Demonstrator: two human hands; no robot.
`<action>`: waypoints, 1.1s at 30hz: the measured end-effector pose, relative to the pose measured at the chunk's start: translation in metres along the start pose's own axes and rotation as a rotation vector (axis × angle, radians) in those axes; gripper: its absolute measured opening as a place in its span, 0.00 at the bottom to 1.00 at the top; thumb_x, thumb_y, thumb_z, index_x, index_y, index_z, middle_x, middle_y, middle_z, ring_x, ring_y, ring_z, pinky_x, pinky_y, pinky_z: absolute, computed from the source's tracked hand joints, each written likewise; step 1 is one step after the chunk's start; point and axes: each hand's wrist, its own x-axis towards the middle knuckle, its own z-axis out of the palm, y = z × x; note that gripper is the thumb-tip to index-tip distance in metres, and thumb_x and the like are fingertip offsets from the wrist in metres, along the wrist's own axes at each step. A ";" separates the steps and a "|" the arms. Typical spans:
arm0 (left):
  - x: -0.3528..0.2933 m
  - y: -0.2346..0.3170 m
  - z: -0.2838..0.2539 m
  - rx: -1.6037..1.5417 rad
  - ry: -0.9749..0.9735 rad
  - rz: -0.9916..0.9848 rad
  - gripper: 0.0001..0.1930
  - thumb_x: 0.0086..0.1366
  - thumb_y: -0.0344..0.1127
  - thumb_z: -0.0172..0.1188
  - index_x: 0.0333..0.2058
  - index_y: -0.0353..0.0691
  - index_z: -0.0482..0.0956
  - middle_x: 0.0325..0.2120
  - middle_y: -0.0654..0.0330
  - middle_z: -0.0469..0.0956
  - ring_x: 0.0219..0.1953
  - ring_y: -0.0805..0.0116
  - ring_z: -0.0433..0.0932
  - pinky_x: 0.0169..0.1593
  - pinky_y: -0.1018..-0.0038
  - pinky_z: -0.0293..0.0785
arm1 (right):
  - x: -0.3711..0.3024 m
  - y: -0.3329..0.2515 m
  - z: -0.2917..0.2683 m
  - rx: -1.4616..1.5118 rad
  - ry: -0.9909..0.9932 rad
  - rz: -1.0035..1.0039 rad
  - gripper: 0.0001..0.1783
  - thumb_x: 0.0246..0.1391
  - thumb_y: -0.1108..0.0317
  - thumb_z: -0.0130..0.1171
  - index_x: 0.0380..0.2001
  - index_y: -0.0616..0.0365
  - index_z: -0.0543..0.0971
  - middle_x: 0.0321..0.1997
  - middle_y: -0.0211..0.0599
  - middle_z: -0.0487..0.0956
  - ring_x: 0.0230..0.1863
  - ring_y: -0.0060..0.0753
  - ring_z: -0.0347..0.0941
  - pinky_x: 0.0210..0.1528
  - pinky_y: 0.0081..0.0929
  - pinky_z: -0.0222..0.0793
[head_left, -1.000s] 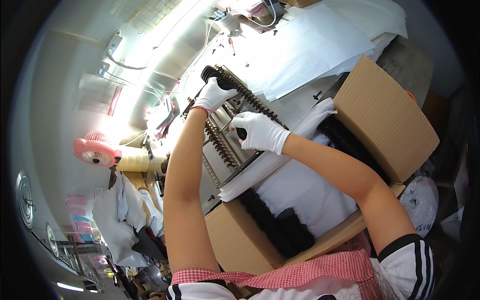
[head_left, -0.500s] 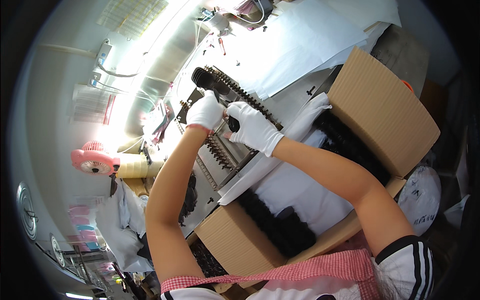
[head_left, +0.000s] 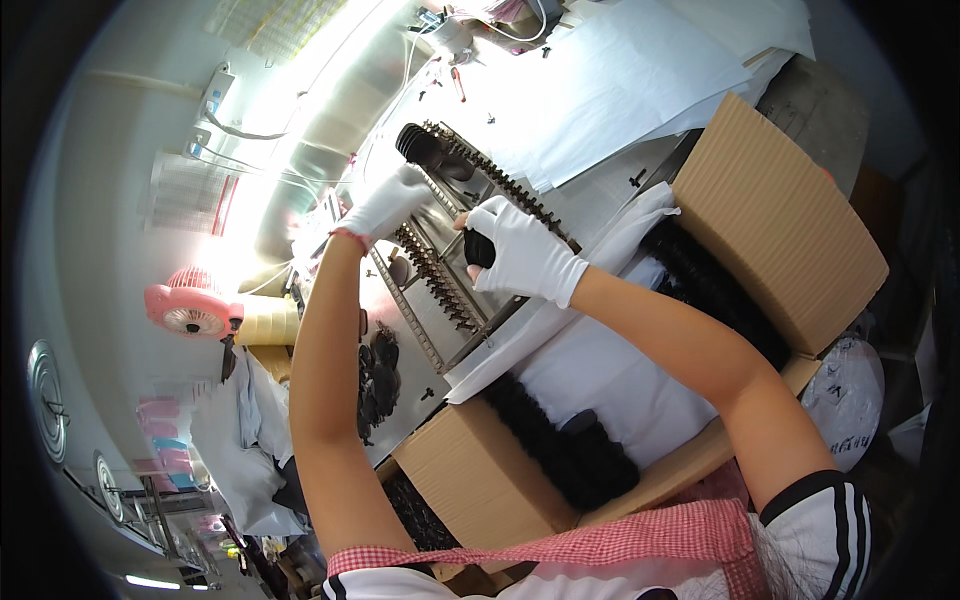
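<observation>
White-gloved hands worked over a metal rack on a crowded tabletop, the right one gripping a small black piece.

The fingers of the right hand (head_left: 525,252) were clamped on the black piece (head_left: 480,248), held above the middle of the toothed metal rack (head_left: 437,280). The left hand (head_left: 388,203) hovered at the rack's left side, its fingers too blurred to tell whether apart or together. Black discs (head_left: 425,148) stood in a row at the far end. Dark pieces (head_left: 378,382) lay heaped on the tabletop (head_left: 597,185), and an open cardboard box (head_left: 780,215) stood nearer the person.
</observation>
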 end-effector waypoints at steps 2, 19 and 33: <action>0.044 -0.025 0.000 0.343 0.416 -0.021 0.28 0.61 0.42 0.64 0.52 0.25 0.73 0.43 0.47 0.82 0.46 0.62 0.81 0.53 0.71 0.74 | 0.001 0.000 0.002 -0.035 0.006 -0.023 0.33 0.40 0.59 0.73 0.52 0.51 0.73 0.52 0.46 0.72 0.53 0.51 0.73 0.57 0.39 0.73; 0.142 -0.002 0.026 0.757 0.489 -0.243 0.16 0.60 0.36 0.50 0.40 0.39 0.85 0.42 0.44 0.83 0.43 0.45 0.83 0.47 0.60 0.79 | 0.002 0.016 0.004 0.002 -0.016 -0.173 0.25 0.37 0.68 0.70 0.44 0.51 0.77 0.44 0.38 0.79 0.46 0.46 0.77 0.50 0.37 0.75; -0.129 0.066 0.110 -0.461 0.376 0.128 0.12 0.74 0.37 0.47 0.38 0.33 0.70 0.28 0.55 0.73 0.27 0.71 0.72 0.32 0.69 0.73 | -0.032 -0.025 -0.002 0.161 0.229 -0.277 0.47 0.37 0.69 0.75 0.62 0.62 0.63 0.63 0.50 0.65 0.64 0.52 0.66 0.64 0.38 0.68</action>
